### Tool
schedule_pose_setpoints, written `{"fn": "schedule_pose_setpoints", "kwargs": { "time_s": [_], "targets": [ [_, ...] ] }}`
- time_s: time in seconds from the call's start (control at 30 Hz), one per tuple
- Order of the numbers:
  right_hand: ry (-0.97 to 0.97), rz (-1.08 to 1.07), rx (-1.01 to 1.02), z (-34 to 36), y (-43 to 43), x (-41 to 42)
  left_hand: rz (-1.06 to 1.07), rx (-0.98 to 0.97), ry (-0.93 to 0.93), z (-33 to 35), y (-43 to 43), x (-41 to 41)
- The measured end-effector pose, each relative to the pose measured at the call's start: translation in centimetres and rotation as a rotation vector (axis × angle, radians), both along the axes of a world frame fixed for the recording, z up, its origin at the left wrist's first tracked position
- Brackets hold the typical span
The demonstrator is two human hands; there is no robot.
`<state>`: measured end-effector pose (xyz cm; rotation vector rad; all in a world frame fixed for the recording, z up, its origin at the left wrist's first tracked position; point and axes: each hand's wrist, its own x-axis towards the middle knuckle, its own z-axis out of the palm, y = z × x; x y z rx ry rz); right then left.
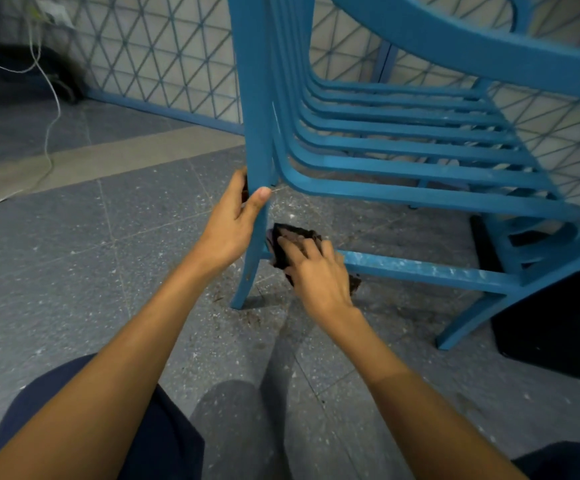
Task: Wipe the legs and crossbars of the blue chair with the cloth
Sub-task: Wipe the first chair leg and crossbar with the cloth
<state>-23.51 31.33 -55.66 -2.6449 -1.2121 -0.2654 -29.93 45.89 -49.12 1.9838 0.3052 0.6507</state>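
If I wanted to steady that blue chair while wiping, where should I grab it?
Probably the near leg, above the crossbar, wrapping from the left as the left hand does: the post is slim enough to encircle, and that stays clear of the cloth.

Bare forearms [125, 341], navy-blue clothing [170, 445].
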Motion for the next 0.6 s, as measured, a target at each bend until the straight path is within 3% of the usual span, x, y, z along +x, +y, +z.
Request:
{"fn": "schedule_pose_setpoints", "kwargs": {
  "time_s": [0.17,0.27,0.43,0.6],
  "targets": [
    [0.048,-0.118,0.019,0.5,-3.8,2.7,-0.032,0.014,0.017,0.1,0.1,-0.1],
    [0.115,-0.205,-0.012,0.7,-1.9,2.9,-0.029,0.011,0.007,0.1,0.3,-0.1],
    [0.182,-0.038,0.006,-0.1,4.6,0.1,-0.007,0.023,-0.012,-0.3,0.1,0.0],
    [0.118,0.111,0.136,-2.0,1.8,0.2,-0.012,0.042,-0.029,-0.1,0.0,-0.1]
  ]
}}
